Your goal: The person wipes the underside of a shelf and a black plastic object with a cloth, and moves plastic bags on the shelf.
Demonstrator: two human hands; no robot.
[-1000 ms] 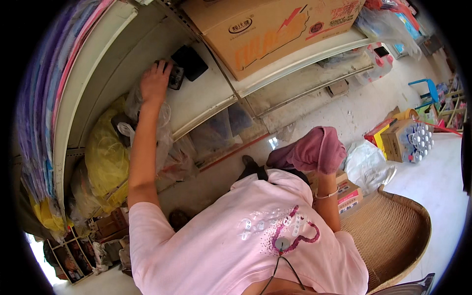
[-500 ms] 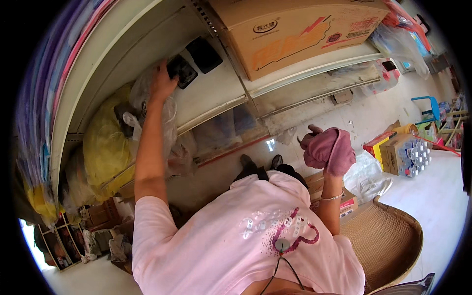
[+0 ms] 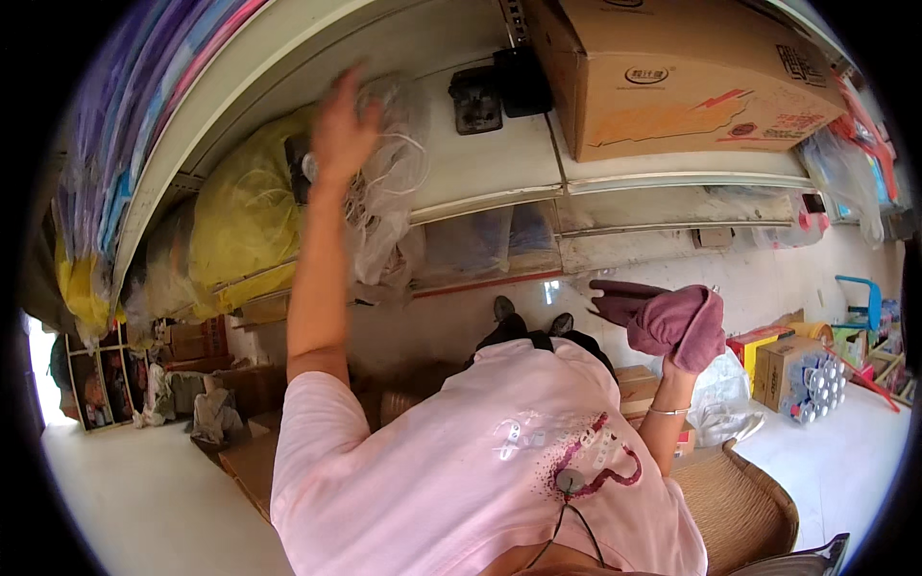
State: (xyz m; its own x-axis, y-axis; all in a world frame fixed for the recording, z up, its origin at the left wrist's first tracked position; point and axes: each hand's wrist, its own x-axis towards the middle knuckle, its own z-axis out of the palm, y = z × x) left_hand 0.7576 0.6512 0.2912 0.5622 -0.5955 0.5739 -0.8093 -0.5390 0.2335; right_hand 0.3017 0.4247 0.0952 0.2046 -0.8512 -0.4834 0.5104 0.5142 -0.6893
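Left hand comes off the black case

We see the left hand away from the black case it touches a second earlier; it is now blurred, fingers spread, above the clear plastic bags. The case, partly covered then, now shows whole to us. We find the purple cloth bunched differently, with dark tails jutting leftward. Our view has swung too: the big carton sits more level, and two shoes show where we first see one.
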